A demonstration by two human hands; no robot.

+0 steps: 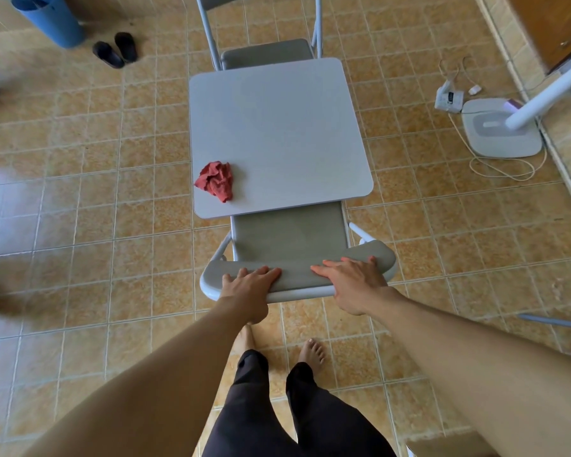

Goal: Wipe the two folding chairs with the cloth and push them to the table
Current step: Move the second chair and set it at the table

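Note:
A grey folding chair stands right in front of me, its seat partly tucked under the near edge of the square grey table. My left hand and my right hand both rest on top of its backrest, fingers laid over the padded edge. A crumpled red cloth lies on the table's near left corner, apart from both hands. The second folding chair stands at the table's far side, seat partly under the tabletop.
Tiled floor all round. A blue bin and a pair of dark slippers are at far left. A white fan base with cables and a power strip lies at right. My bare feet stand behind the near chair.

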